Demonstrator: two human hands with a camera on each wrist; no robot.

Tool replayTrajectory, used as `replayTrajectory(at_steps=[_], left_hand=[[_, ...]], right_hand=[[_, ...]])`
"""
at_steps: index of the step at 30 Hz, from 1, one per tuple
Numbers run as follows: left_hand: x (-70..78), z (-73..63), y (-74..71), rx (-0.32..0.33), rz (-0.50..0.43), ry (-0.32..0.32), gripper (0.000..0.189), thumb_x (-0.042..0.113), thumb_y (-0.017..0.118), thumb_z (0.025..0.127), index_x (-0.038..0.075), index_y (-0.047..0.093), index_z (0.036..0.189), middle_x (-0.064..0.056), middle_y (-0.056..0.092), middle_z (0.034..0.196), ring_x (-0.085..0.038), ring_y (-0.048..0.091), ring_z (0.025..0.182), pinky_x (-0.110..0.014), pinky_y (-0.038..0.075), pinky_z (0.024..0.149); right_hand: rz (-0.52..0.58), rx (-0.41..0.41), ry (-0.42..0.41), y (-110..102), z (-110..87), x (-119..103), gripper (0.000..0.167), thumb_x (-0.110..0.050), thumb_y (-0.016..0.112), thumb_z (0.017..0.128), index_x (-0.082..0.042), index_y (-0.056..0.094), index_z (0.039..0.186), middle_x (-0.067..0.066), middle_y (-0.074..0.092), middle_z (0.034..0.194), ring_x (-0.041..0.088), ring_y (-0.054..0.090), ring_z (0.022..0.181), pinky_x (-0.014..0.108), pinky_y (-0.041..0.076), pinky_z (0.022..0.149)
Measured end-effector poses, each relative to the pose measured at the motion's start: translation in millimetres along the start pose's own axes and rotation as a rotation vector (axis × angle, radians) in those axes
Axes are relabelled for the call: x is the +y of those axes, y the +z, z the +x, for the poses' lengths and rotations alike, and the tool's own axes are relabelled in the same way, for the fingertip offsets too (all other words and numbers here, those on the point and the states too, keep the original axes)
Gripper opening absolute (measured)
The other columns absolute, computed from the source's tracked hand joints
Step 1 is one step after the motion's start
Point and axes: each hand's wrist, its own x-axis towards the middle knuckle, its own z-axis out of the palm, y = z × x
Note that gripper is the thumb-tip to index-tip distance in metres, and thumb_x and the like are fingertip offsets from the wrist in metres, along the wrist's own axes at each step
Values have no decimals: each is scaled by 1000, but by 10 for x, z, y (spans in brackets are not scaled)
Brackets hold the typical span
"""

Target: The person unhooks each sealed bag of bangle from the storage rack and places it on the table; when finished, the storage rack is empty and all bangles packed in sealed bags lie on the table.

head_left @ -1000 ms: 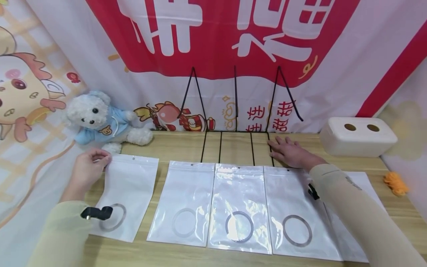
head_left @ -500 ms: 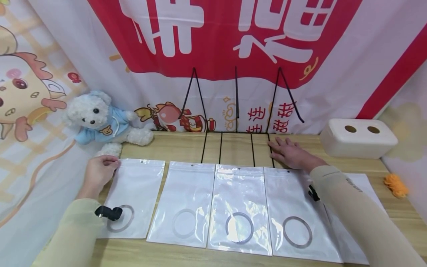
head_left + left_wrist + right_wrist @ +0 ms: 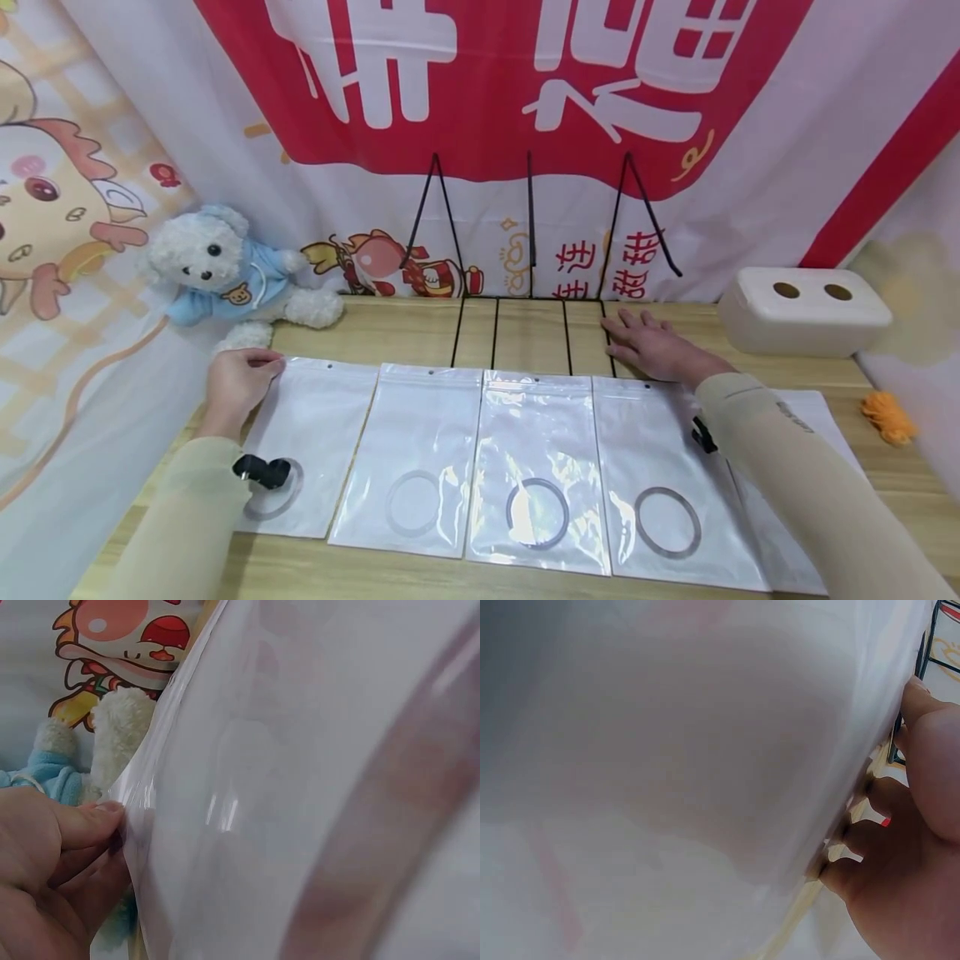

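My left hand [image 3: 242,387] pinches the top left corner of a clear-fronted white zip bag [image 3: 322,425], the leftmost in a row on the table. In the left wrist view, thumb and fingers grip the edge of this bag [image 3: 240,780]. A ring-shaped outline shows low on it, partly covered by the black wrist camera. To its right lie several similar bags [image 3: 537,433], side by side, with ring outlines. My right hand [image 3: 652,346] rests with fingers spread on the table behind the bags, beside a black wire rack [image 3: 567,333]. The right forearm covers part of the rightmost bag [image 3: 806,408].
The black rack stands against the printed cloth backdrop [image 3: 487,142]. A white plush bear [image 3: 247,275] in a blue top sits at the back left. At the back right is a cream box [image 3: 810,317] with two holes, and orange yarn [image 3: 890,417] lies before it.
My left hand has moved right, sliding the leftmost bag closer to its neighbour and straightening it into line. The right hand has stayed in place.
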Motion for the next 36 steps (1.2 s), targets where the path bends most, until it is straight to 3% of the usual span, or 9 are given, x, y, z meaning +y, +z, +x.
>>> replayTrajectory(at_steps=[10,20,27,36], left_hand=[[16,5,-2,7,23,51,25,14,70,104,-5,78,117,-25,78,112,-32,72,95,-21,50,63],[39,-17,1,-59,35,54,33,17,63,108,-6,70,131,-28,72,126,-38,71,107,-41,62,81],[16,-31,-46,-45,61,113,42,25,56,111,-7,68,136,-30,71,129,-41,71,109,-48,62,83],[150,-161,-153,-21,-20,200,58,40,43,115,-7,62,144,-32,67,135,-46,64,122,-59,56,97]], right_hand=[[3,12,-8,-7,10,3,66,-46,41,117,-15,26,173,29,6,179,62,-4,162,77,-2,129],[-13,5,-12,-26,-11,-22,66,-45,42,117,-13,26,173,31,8,178,64,-1,160,79,0,128],[-12,12,-18,-34,-12,-7,67,-46,42,116,-14,27,172,31,10,178,64,0,160,78,1,128],[58,91,-32,-118,-112,-13,67,-47,40,117,-15,23,174,22,6,182,57,1,164,78,6,129]])
